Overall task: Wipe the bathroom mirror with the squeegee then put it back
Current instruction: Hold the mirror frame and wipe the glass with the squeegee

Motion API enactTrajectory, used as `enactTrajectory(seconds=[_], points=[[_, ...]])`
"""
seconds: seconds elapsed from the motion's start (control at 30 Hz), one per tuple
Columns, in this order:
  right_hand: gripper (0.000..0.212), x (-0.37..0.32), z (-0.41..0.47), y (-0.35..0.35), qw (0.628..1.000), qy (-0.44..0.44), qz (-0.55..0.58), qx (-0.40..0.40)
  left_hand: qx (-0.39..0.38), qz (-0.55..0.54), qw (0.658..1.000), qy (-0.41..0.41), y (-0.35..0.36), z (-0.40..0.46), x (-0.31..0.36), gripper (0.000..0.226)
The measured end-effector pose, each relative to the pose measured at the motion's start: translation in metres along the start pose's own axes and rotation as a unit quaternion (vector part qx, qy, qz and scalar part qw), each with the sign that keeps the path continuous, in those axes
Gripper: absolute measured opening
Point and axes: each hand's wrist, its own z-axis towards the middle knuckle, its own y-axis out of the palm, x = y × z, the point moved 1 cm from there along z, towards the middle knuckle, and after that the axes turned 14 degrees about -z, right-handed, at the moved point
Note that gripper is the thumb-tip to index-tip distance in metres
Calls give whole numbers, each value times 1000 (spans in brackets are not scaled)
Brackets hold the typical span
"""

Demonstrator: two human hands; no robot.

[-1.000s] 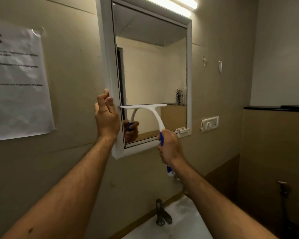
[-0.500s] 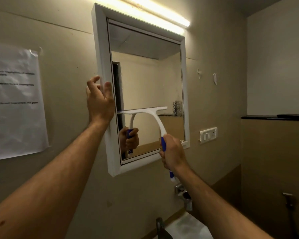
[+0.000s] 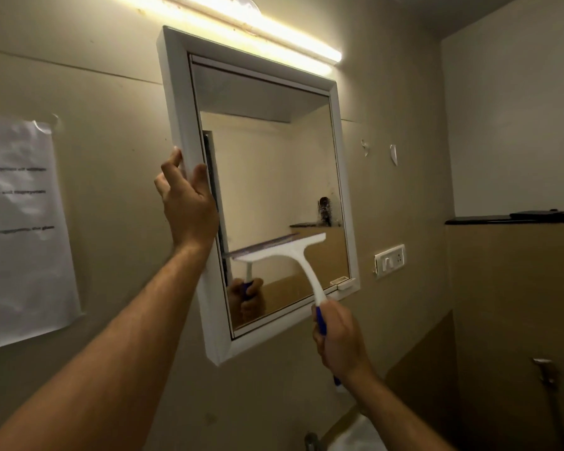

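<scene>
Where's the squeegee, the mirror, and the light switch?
squeegee (image 3: 302,262), head view, on its white neck below the blade
mirror (image 3: 274,164), head view, on the bare glass
light switch (image 3: 390,261), head view, on the white plate

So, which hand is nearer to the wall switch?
Right. The right hand grips the squeegee handle below and left of the switch; the left hand holds the mirror frame on its far side.
</scene>
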Motion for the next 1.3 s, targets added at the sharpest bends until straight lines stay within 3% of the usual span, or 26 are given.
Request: enactTrajectory(seconds=[0.2, 0.43, 0.5, 0.67, 0.8, 0.93, 1.1, 1.3], points=[[35, -20, 16, 13, 999, -28, -13, -19, 3, 15, 1000, -3, -2, 0, -1, 49], [29, 29, -7, 23, 998, -3, -59, -29, 15, 19, 1000, -4, 1, 0, -2, 50], [27, 33, -6, 22, 1000, 12, -16, -16, 12, 26, 1000, -5, 1, 0, 0, 49], [48, -3, 31, 18, 996, -10, 89, 8, 21, 42, 999, 12, -1, -2, 2, 47], [34, -30, 57, 12, 995, -28, 92, -12, 14, 47, 999, 6, -1, -3, 5, 47], [32, -15, 49, 14, 999, -38, 31, -20, 22, 49, 999, 9, -1, -5, 9, 45], [33, 4, 34, 13, 995, 4, 91, -45, 31, 62, 998, 7, 0, -5, 12, 45], [19, -59, 86, 1, 987, -78, 136, -24, 32, 70, 997, 12, 2, -4, 9, 47]])
